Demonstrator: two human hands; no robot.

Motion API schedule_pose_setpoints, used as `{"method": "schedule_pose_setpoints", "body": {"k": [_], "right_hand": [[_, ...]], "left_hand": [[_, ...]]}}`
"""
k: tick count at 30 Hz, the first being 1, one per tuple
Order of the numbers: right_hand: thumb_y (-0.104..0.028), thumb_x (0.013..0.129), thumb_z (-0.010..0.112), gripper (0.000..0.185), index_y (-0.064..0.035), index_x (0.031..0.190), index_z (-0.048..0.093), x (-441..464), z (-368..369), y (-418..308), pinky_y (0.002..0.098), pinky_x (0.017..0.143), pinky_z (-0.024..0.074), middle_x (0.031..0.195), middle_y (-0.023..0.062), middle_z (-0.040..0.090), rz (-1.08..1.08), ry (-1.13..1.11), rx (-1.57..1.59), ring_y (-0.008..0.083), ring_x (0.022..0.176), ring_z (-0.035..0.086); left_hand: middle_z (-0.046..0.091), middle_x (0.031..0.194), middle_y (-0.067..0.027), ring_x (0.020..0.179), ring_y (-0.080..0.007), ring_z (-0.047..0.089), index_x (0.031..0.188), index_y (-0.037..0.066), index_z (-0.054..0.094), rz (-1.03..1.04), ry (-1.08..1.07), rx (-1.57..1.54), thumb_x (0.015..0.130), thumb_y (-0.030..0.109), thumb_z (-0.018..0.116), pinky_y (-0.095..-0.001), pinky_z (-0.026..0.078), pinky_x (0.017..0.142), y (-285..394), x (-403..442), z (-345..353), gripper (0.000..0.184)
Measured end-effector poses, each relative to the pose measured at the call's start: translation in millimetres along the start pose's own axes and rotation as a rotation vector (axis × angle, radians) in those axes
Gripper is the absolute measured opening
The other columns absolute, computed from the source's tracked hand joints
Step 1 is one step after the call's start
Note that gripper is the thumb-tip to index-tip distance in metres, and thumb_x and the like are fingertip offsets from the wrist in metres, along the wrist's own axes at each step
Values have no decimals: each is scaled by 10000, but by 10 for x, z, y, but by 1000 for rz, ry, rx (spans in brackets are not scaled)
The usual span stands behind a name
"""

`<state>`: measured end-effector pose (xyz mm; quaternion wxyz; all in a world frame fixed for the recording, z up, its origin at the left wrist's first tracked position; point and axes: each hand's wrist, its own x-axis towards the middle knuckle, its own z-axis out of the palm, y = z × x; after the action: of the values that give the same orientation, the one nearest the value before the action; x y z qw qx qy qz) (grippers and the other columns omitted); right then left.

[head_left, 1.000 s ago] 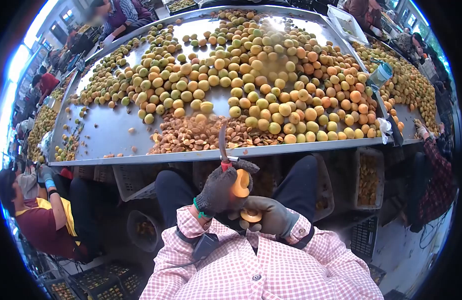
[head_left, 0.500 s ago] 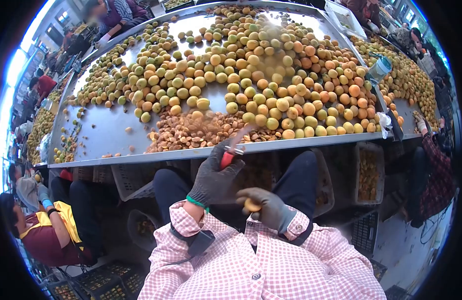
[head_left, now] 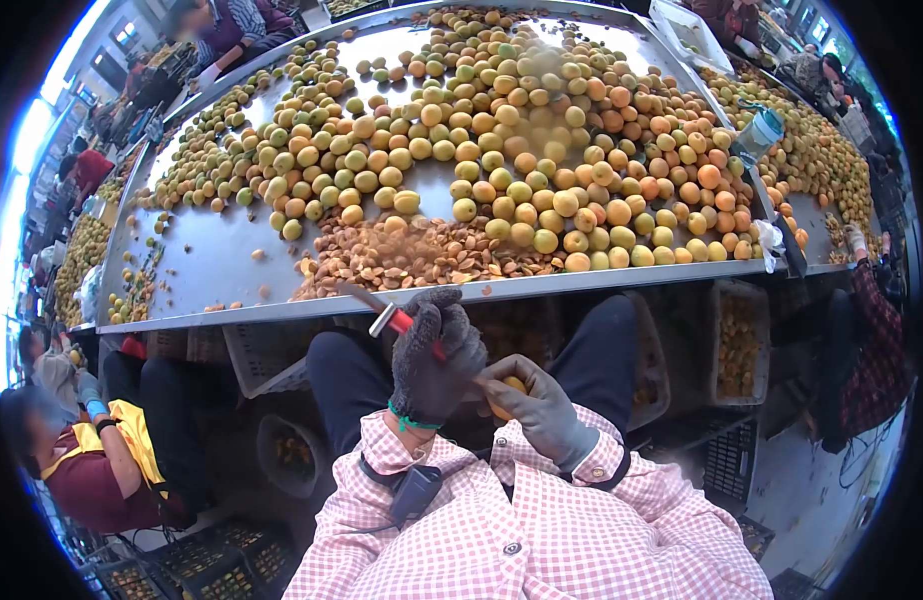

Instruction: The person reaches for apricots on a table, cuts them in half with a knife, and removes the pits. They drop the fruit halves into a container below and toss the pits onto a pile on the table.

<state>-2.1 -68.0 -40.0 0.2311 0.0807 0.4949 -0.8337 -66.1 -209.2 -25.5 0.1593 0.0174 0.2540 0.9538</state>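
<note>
My left hand (head_left: 437, 355), in a dark knitted glove, is closed around the red handle of a knife (head_left: 384, 315). The blade points up and left, near the table's front edge. My right hand (head_left: 544, 412), in a grey coated glove, pinches a yellow-orange apricot (head_left: 506, 398), partly hidden by the fingers. Both hands are close together above my lap, with the left fingers almost at the apricot; whether they touch it I cannot tell. Beyond them lies a heap of brown apricot stones (head_left: 402, 258) on the metal table (head_left: 222, 262).
Many whole apricots (head_left: 572, 205) cover the table. Below its edge stand a crate of fruit pieces (head_left: 739, 345), a white crate (head_left: 267, 360) and a bucket (head_left: 287, 455). A person in a yellow apron (head_left: 132, 450) sits at left; a person in plaid (head_left: 875, 340) at right.
My left hand has come down and right toward the right hand, and the knife has swung from pointing up-right to up-left. My right hand has turned, its fingertips now pinching the apricot.
</note>
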Motion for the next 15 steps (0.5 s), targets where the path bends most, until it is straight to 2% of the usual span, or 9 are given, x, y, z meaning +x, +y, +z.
{"method": "schedule_pose_setpoints", "body": {"k": [1,3,4,6,10,12,13,15], "right_hand": [[-181,912,609,217,-46,1066,535,-31,1,-30,252,689,499,920,86,594,1,0,-1,134,769,599],[-135,922,589,219,-50,1110,515,-116,16,-142,248,722,507,935,69,592,141,-35,279,116,778,600],[-135,922,589,219,-50,1110,515,-121,-10,-116,248,722,507,935,69,592,141,-36,277,116,778,600],[-88,896,617,312,-61,1184,498,-132,-45,-30,225,732,485,1049,67,571,6,-135,-41,76,796,558],[-74,898,607,363,-61,1234,470,-155,3,-115,234,752,489,1046,66,571,87,-100,-4,92,804,563],[-96,912,596,352,-71,1223,432,-153,14,-76,198,602,480,962,51,563,89,-71,-90,82,720,577],[-96,912,596,352,-71,1223,432,-143,16,-27,198,602,480,962,51,563,89,-72,-90,82,720,577],[-132,909,613,363,-58,1225,452,-126,19,88,244,774,469,1041,47,530,-30,-105,-172,100,862,530]], "left_hand": [[347,646,32,480,-92,334,999,87,538,0,0,-1,975,322,476,-256,310,467,2,-4,-27,245],[369,606,16,484,-109,349,1073,63,585,-12,78,-53,940,323,548,-275,303,457,18,-13,-120,294],[369,606,16,484,-109,349,1073,63,585,-10,77,-53,940,323,548,-275,303,457,22,-9,-137,294],[348,581,26,470,-106,337,1024,69,594,26,-4,-22,948,349,527,-271,290,442,29,-21,-160,298],[334,566,28,463,-110,338,1010,64,593,94,2,25,951,375,511,-273,291,438,47,-38,-109,328],[343,565,21,462,-110,341,1002,56,585,86,-62,-61,961,354,500,-276,290,430,31,-27,-121,312],[343,565,21,462,-110,341,1002,56,585,87,-62,-61,961,354,500,-276,290,430,6,-20,-144,312],[400,576,7,472,-120,385,997,46,565,39,-91,-125,972,319,483,-278,331,445,-66,-19,-179,286]]}}
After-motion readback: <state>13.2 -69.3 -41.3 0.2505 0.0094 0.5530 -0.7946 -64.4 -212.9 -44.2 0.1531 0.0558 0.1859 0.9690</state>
